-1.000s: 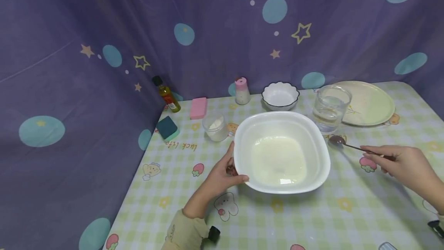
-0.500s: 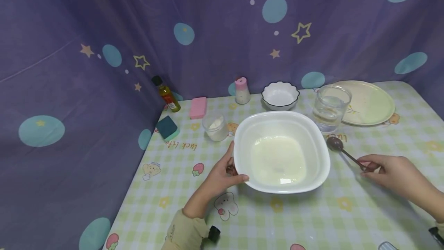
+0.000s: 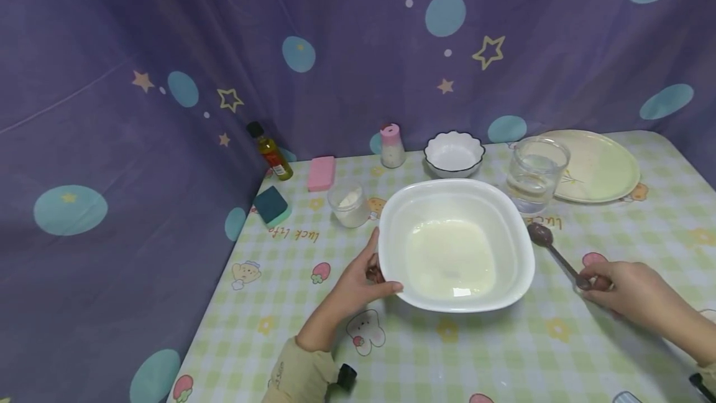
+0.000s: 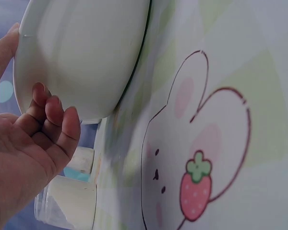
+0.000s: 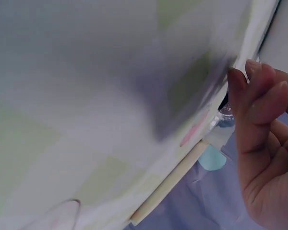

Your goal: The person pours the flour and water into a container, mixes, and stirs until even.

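A large white basin (image 3: 513, 254) with pale milky liquid in it sits mid-table in the head view. My left hand (image 3: 360, 282) grips its left side, the thumb over the rim and the curled fingers (image 4: 53, 109) against the outer wall. To the right of the basin is a dark brown spoon (image 3: 561, 260), its round end close beside the basin wall. My right hand (image 3: 629, 291) pinches the end of the spoon's handle between thumb and fingers. In the right wrist view the fingers (image 5: 269, 103) hide most of the spoon.
Behind the basin stand a glass of water (image 3: 534, 179), a scalloped bowl (image 3: 454, 155), a pink-capped shaker (image 3: 393, 148) and a small cup of white powder (image 3: 349, 205). A plate (image 3: 604, 166) lies back right. Further left are a pink block (image 3: 321, 173), a sponge (image 3: 272, 205) and an oil bottle (image 3: 272, 155).
My right hand has moved down and slightly left in the head view, swinging the spoon's handle steeper while its round end stays by the basin. The left hand and basin have stayed put.
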`<state>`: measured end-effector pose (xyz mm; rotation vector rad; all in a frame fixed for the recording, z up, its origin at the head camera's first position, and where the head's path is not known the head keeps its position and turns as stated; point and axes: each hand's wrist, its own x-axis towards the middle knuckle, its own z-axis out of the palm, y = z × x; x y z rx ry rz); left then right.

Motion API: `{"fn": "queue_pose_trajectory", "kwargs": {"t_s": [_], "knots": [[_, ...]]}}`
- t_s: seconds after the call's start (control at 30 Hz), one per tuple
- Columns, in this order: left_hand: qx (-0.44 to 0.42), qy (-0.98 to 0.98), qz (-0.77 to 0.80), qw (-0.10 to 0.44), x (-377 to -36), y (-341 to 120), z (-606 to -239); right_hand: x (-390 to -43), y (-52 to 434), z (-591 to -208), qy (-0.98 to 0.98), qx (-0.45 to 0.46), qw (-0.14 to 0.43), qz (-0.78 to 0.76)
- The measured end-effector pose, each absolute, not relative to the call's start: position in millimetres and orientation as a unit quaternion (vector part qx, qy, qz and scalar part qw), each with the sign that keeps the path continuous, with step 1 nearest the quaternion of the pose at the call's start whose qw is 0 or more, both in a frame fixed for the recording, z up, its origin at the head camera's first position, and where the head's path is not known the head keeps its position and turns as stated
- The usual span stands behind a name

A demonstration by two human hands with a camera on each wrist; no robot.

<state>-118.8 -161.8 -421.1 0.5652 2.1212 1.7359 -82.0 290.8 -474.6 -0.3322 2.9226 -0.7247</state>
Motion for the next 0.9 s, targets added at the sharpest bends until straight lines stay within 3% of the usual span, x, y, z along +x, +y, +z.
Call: {"fn": "queue_pose_trajectory", "kwargs": {"t_s": [0.27, 0.53, 0.77, 0.9], "knots": [[0.204, 0.74, 0.617, 0.173, -119, -161, -422, -91, 294, -464, 0.967, -0.115, 0.083, -0.212], [0.203, 0.751, 0.609, 0.155, -121, -163, -426, -109, 282, -451, 0.971, -0.106, 0.003, -0.216], [0.188, 0.784, 0.584, 0.092, -133, -169, -457, -122, 275, -441, 0.966, -0.097, -0.062, -0.233], [0.164, 0.822, 0.542, 0.057, -137, -173, -454, -131, 274, -436, 0.967, -0.096, -0.098, -0.217]]}}
